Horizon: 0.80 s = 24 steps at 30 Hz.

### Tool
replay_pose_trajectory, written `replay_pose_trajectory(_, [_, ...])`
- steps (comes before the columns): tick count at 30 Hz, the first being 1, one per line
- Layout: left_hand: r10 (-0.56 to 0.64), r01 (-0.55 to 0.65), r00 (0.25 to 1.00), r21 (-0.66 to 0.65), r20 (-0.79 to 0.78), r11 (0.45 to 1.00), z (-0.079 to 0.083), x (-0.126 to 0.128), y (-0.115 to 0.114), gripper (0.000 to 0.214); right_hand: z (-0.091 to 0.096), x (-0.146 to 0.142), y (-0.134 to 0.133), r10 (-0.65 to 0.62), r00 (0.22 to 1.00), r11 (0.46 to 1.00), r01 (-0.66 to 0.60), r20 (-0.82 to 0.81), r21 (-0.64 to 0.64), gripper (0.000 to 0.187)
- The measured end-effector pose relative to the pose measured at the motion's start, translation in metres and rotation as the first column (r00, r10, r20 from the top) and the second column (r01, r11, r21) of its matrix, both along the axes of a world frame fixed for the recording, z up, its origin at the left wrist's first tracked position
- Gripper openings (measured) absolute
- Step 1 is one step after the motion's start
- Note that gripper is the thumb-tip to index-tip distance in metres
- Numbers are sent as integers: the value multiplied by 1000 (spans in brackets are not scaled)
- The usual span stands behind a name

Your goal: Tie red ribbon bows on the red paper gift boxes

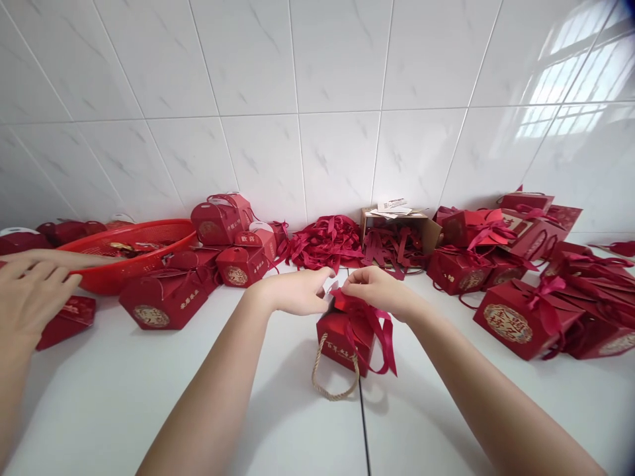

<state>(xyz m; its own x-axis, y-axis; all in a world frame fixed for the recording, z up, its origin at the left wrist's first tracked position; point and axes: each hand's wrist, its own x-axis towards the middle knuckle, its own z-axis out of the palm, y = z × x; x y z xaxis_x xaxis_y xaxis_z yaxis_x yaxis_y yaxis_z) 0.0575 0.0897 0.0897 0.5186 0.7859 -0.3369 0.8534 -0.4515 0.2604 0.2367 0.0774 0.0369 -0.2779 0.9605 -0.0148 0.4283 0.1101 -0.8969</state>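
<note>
On the white table [124,396], both hands' fingers apparently pinch the red box's [342,337] ribbon [377,324].

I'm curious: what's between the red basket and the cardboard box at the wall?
Head view: small red gift boxes and a red ribbon pile lie between the red basket and the cardboard box.

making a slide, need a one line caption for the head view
Left hand and right hand pinch a dark red ribbon atop a small red rope-handled gift box.
</note>
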Motion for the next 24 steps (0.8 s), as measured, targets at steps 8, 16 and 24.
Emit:
replay_pose_trajectory(8, [15,-11,998,-78,54,997,0,-6,2,73,1,-2,0,-46,996,999,46,78,13,17])
replay_pose_trajectory(16, [24,-23,999,-27,39,999,1,-8,1,52,-2,-2,2,-78,995,997,79,62,-17,20])
replay_pose_trajectory(24, [45,-42,998,-61,39,997,3,-9,4,52,-1,-1,2,-55,998,996,52,-37,-75,20])
